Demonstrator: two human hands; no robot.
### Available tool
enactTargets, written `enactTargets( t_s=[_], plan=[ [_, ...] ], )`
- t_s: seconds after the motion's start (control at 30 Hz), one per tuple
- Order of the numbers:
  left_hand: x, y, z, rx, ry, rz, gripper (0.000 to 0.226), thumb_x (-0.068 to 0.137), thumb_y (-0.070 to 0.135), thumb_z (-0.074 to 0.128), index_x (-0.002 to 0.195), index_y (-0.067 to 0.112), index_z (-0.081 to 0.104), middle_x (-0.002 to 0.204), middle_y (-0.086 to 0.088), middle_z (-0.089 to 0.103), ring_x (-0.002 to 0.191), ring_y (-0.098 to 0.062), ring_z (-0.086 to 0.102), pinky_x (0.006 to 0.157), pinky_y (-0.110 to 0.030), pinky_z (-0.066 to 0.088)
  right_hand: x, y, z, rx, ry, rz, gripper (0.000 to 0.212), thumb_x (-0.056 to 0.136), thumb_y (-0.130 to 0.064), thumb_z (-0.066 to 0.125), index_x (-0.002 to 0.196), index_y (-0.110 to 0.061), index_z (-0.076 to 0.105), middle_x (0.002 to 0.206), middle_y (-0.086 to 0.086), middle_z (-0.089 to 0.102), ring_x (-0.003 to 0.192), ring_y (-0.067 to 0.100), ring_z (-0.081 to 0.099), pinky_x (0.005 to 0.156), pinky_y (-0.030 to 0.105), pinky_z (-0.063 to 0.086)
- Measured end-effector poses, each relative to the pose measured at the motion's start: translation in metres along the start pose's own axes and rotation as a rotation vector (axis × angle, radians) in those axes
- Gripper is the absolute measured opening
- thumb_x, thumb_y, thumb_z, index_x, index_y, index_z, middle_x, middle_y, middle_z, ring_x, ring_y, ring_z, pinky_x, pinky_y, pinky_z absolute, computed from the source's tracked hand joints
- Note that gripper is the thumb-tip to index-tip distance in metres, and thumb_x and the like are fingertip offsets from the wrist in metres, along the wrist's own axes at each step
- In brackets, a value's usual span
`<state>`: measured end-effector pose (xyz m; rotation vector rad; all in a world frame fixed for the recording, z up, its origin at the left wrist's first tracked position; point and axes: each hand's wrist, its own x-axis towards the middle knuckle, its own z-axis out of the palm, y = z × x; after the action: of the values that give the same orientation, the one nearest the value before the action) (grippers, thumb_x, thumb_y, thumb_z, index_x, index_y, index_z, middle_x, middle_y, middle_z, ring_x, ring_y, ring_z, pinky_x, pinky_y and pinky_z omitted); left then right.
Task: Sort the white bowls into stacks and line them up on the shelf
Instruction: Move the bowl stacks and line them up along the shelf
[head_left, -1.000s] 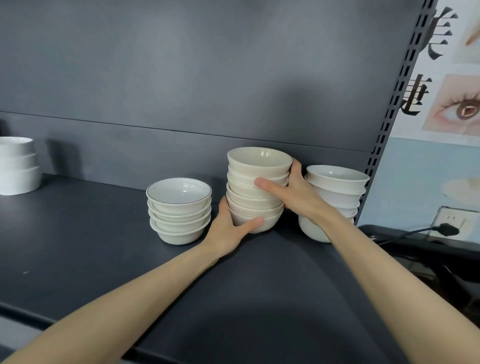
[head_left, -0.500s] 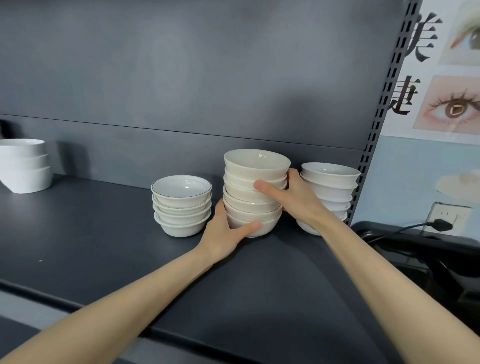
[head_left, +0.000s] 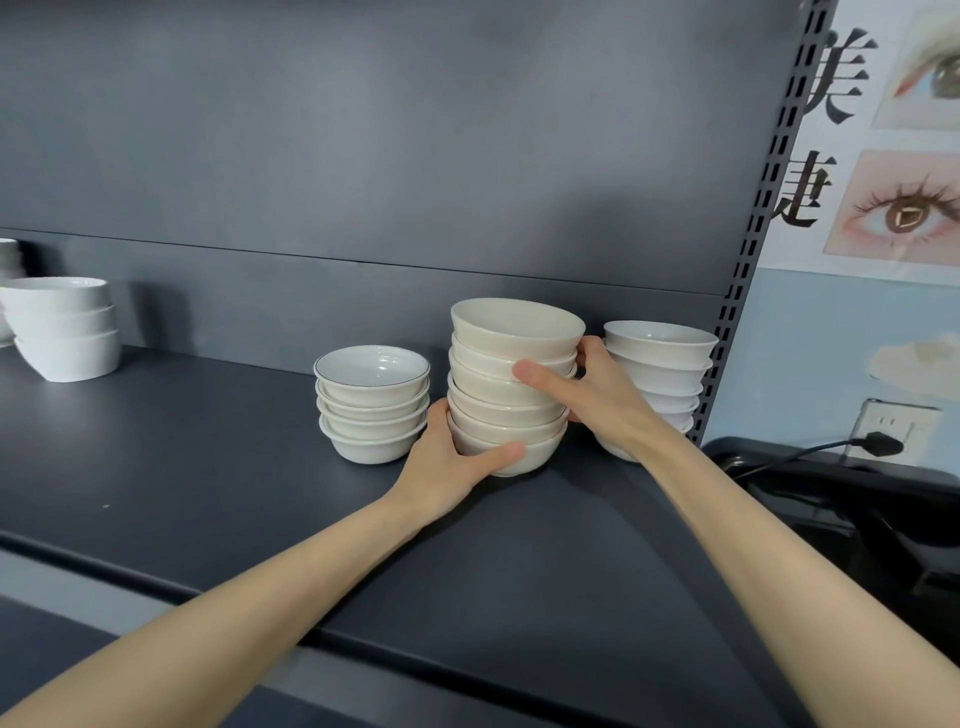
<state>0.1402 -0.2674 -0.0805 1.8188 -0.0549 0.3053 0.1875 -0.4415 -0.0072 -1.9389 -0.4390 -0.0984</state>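
Note:
A tall stack of cream bowls (head_left: 511, 358) stands on the dark shelf (head_left: 218, 467) near its back wall. My left hand (head_left: 452, 460) wraps the stack's bottom bowl from the left, thumb across the front. My right hand (head_left: 592, 395) grips the stack's middle from the right, thumb in front. Left of it sits a shorter stack of white bowls with a thin dark rim (head_left: 371, 402). At the right, a stack of plain white bowls (head_left: 660, 358) stands partly hidden behind my right hand.
A stack of larger white bowls (head_left: 62, 330) stands at the far left of the shelf. A perforated upright post (head_left: 769, 218) marks the shelf's right end. Beyond it are a wall poster, a socket with a plug (head_left: 878, 441) and a black object below.
Both hands keep their hold on the cream stack, which stays between its neighbours. The view has shifted a little, showing more of the far-left bowls.

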Motion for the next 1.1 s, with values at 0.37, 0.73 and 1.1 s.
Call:
enactTargets(
  t_s=[0.37, 0.73, 1.1],
  plan=[
    [0.0, 0.006, -0.001, -0.073, -0.058, 0.07, 0.065, 0.077, 0.032, 0.077, 0.13, 0.034, 0.04, 0.125, 0.021, 0.057, 0.112, 0.006, 0.055, 0.099, -0.034, 0.05, 0.003, -0.003, -0.004, -0.005, -0.034, -0.002, 0.105, 0.053, -0.062, 0.082, 0.136, -0.019, 0.034, 0.12, -0.017, 0.053, 0.113, 0.008, 0.054, 0.089, 0.033, 0.052],
    [-0.002, 0.001, 0.0, -0.089, -0.026, 0.092, 0.069, 0.076, 0.038, 0.078, 0.135, 0.034, 0.042, 0.127, 0.021, 0.058, 0.117, 0.003, 0.054, 0.102, -0.039, 0.047, 0.003, 0.004, -0.007, 0.069, -0.098, -0.02, 0.088, 0.06, -0.033, 0.09, 0.132, -0.023, 0.041, 0.119, -0.012, 0.062, 0.109, 0.007, 0.061, 0.084, 0.031, 0.054],
    [-0.001, 0.001, -0.001, -0.109, -0.027, 0.085, 0.076, 0.067, 0.049, 0.078, 0.133, 0.034, 0.045, 0.125, 0.02, 0.061, 0.115, -0.001, 0.057, 0.1, -0.041, 0.049, 0.008, 0.007, -0.01, 0.031, -0.11, -0.041, 0.091, 0.058, -0.024, 0.091, 0.133, -0.022, 0.04, 0.119, -0.012, 0.062, 0.109, 0.006, 0.06, 0.086, 0.029, 0.053]
  ],
)
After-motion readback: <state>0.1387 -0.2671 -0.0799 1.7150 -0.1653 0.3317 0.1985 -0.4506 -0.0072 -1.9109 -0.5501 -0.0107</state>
